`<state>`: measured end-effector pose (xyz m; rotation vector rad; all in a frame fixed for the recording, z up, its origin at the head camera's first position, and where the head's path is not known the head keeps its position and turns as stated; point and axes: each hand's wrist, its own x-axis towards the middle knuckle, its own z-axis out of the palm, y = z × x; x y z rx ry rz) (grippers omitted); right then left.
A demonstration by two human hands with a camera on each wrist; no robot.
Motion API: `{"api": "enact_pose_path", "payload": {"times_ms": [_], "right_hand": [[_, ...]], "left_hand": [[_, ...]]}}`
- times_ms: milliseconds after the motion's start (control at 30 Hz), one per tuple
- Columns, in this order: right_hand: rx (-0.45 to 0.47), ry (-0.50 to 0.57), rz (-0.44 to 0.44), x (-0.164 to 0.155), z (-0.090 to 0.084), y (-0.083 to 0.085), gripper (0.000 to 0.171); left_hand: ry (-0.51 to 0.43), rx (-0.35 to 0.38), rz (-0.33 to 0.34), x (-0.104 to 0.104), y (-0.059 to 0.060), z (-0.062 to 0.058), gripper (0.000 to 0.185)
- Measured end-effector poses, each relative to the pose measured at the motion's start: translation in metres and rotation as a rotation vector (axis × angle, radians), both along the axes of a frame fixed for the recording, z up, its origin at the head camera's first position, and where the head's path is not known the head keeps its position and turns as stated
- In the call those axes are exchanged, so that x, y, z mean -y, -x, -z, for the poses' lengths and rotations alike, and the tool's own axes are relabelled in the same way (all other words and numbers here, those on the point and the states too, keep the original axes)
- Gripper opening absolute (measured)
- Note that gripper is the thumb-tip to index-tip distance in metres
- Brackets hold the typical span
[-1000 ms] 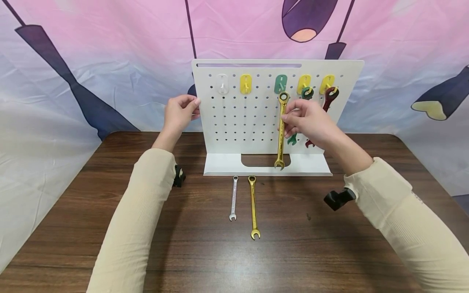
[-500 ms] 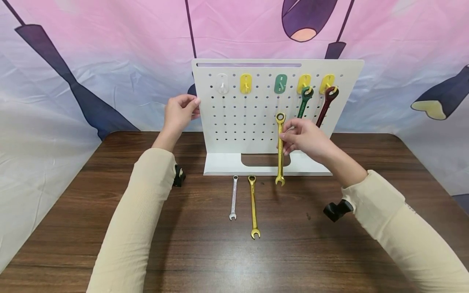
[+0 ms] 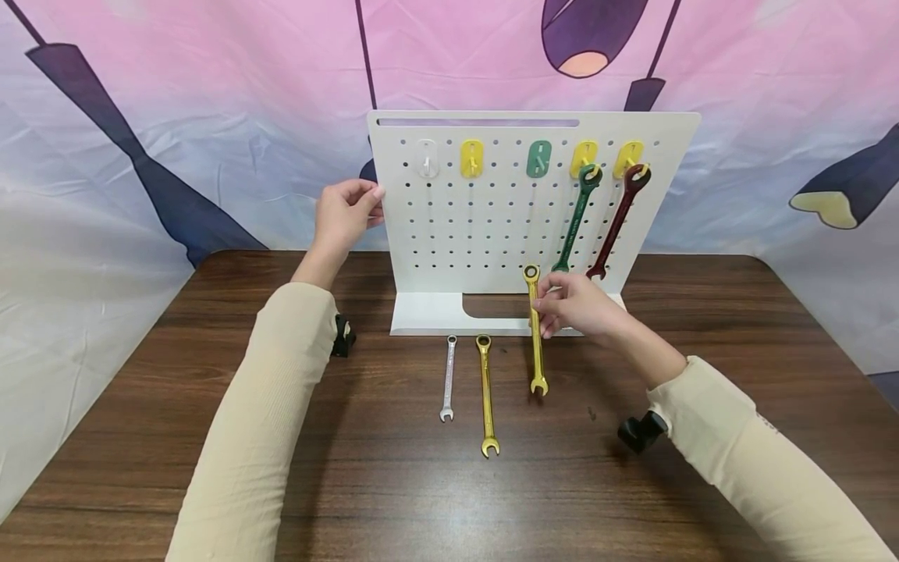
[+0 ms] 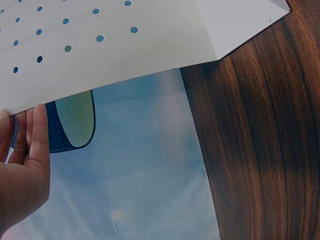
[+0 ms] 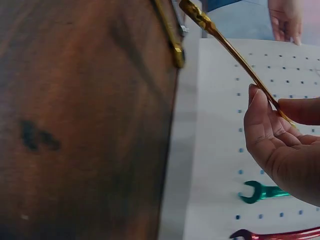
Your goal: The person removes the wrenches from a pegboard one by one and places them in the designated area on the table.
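The right hand [image 3: 579, 308] is pinching the stiff, slim gold wrench [image 3: 536, 332] mid-shank; the left hand [image 3: 344, 215] is gripping the pegboard's [image 3: 492, 226] left edge.

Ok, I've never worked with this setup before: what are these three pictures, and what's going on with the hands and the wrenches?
No machine here: a person works with two bare hands, filmed by three cameras. The big picture comes from a camera on the head, looking down at a wooden table. The other two come from cameras on each wrist.

On the table stands a white pegboard with coloured hooks. A green wrench and a dark red wrench hang from the two yellow hooks on the right. A small silver wrench and a gold wrench lie flat in front of the board.

The left hand holds the pegboard's left edge; the left wrist view shows its fingers against that edge. The right hand pinches a second gold wrench, held low over the table, ring end up. The right wrist view shows that pinch close up.
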<state>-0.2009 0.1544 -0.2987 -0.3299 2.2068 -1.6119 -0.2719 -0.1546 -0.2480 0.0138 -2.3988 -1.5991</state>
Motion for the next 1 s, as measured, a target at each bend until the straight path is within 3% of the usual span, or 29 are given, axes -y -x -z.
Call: {"api": "enact_pose_path", "payload": {"times_ms": [467,1000], "right_hand": [[0.129,0.016,-0.089,0.0,0.029,-0.01,0.004],[0.233,-0.001,-0.161,0.002,0.044,-0.017,0.005]], "left_hand": [[-0.006,-0.002,0.002,0.0,-0.001,-0.001,0.029],[-0.013,-0.004,0.005,0.0,0.0,0.0,0.029]]}}
